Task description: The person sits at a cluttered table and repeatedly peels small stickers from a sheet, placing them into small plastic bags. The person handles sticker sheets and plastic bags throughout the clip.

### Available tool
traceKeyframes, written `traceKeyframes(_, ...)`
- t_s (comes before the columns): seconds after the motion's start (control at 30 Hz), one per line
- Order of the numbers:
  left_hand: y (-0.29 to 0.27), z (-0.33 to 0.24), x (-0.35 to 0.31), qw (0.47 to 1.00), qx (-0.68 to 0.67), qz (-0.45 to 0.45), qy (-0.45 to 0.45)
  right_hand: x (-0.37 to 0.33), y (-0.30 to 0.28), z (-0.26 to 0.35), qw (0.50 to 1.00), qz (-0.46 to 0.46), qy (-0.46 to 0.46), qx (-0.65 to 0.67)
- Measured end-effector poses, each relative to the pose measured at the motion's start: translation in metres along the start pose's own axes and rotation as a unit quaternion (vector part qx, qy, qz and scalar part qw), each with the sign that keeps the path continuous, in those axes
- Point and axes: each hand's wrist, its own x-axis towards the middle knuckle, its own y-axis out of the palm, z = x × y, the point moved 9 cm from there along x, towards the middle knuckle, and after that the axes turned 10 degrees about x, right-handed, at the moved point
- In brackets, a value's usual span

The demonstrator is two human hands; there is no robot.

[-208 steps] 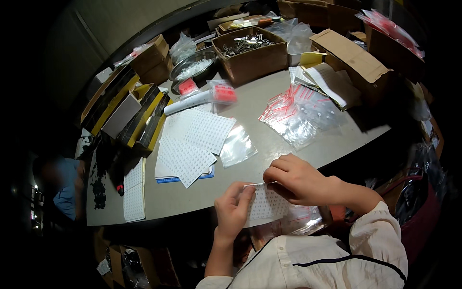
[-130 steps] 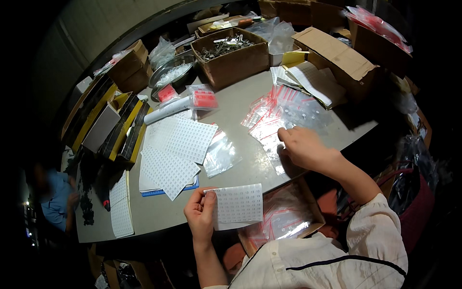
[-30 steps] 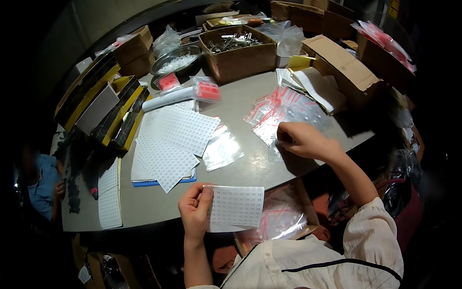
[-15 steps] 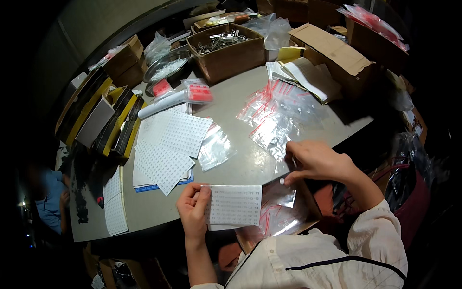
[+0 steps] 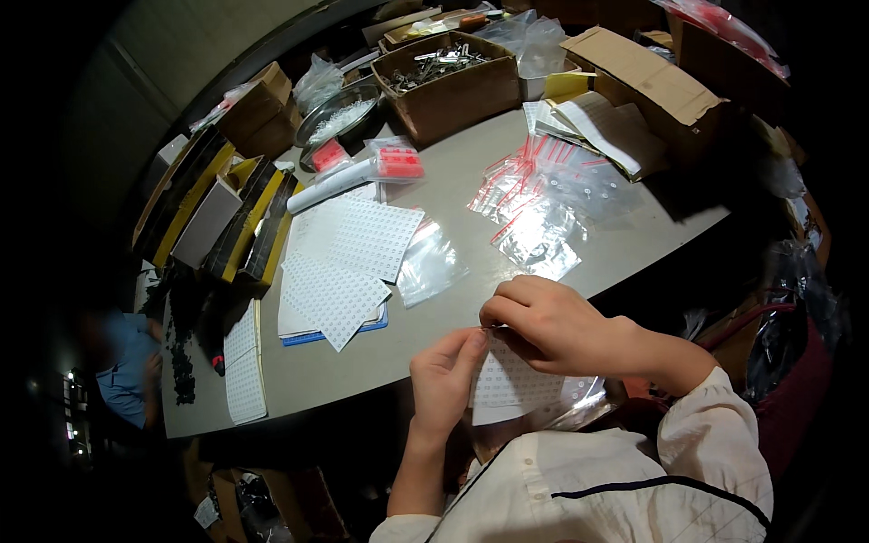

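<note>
Where it reached the clear bags (image 5: 543,213) before, right hand (image 5: 552,326) now pinching label sheet (image 5: 507,389), left hand (image 5: 444,380) gripping it too.

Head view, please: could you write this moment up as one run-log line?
left hand: holds sticker sheet | right hand: pinching sheet's top edge | clear zip bags on table beyond

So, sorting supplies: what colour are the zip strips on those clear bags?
Red, on the clear bags; head view shows it.

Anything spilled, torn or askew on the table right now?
Nothing spilled or torn that I can see. The label sheets lie fanned crookedly on their stack, and the clear bags are scattered loosely. Both hands hold one sheet.
</note>
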Motion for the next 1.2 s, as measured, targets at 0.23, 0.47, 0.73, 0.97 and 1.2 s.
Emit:
traceKeyframes(0.23, 0.007, 0.010, 0.002, 0.994, -0.060, 0.067, -0.056, -0.005, -0.001, 0.024, 0.987, -0.048, -0.077, -0.135)
traceKeyframes(0.47, -0.003, 0.011, 0.015, 0.990, -0.080, 0.082, -0.078, -0.012, -0.018, 0.011, 0.989, -0.025, -0.130, -0.067)
traceKeyframes(0.73, -0.055, 0.018, 0.030, 0.998, -0.043, -0.031, -0.030, 0.004, -0.059, -0.143, 0.975, 0.087, 0.204, -0.008)
traceKeyframes(0.97, -0.058, 0.018, 0.025, 0.994, -0.094, -0.047, -0.015, -0.002, -0.059, -0.148, 0.949, 0.127, 0.257, -0.130)
traceKeyframes(1.2, -0.061, 0.016, 0.024, 0.992, -0.110, -0.052, 0.015, -0.015, -0.042, -0.102, 0.946, 0.190, 0.252, -0.080)
